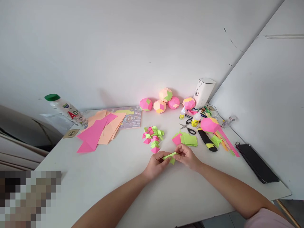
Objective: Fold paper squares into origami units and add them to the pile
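Folded green paper: held just above the near middle of the white desk, between both hands, with a loose flap hanging below
Left hand: closed in a pinch on the paper's left end
Right hand: closed on the right end, thumb towards the near side
Handling: judged very light, thin and springy at the creases (crushing seems likelier than slipping); best taken by the folded edges, with fingertips only
Pink and green folded pieces: heaped just beyond the left hand, easily nudged by a sleeve or knuckle
Green paper squares: stacked beyond the right hand, beside a pink one
Scissors: laid with blades pointed left, near the glue bottle
Cutter: laid to the right of the squares
Desk edge: crossed by the right forearm on the near side
Room: judged widest to the left and near; tighter on the right, where the phone case and wall are met
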The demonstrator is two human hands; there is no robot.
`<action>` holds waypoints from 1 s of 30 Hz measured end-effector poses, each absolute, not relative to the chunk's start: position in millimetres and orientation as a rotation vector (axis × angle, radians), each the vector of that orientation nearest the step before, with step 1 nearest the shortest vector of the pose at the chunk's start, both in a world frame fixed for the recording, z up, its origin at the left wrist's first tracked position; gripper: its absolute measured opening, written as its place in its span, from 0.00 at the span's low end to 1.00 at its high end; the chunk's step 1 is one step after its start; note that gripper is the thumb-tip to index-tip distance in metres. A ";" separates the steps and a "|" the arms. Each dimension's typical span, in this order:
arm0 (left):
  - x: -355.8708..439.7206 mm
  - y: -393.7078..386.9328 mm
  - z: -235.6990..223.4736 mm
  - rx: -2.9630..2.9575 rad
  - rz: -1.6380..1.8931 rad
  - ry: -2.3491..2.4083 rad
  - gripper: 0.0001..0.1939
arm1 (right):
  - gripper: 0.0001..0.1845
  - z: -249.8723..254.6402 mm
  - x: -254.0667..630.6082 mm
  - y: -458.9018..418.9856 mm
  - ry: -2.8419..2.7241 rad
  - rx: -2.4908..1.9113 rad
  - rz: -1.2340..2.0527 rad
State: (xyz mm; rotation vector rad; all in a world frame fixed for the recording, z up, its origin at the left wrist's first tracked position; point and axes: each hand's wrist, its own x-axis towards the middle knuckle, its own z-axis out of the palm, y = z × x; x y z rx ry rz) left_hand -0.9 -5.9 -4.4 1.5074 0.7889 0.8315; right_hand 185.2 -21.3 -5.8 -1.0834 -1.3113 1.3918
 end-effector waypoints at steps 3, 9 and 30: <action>-0.9 -6.1 -7.0 1.464 0.834 0.779 0.14 | 0.13 -3.7 185.5 -20.8 -1.357 -1.112 1.377; 0.1 -6.2 -9.9 1.380 0.805 0.779 0.17 | 0.13 0.4 185.5 -21.5 -1.435 -1.167 1.285; 0.2 -5.9 -7.2 1.442 0.778 0.777 0.14 | 0.11 -1.2 185.7 -21.3 -1.455 -1.177 1.251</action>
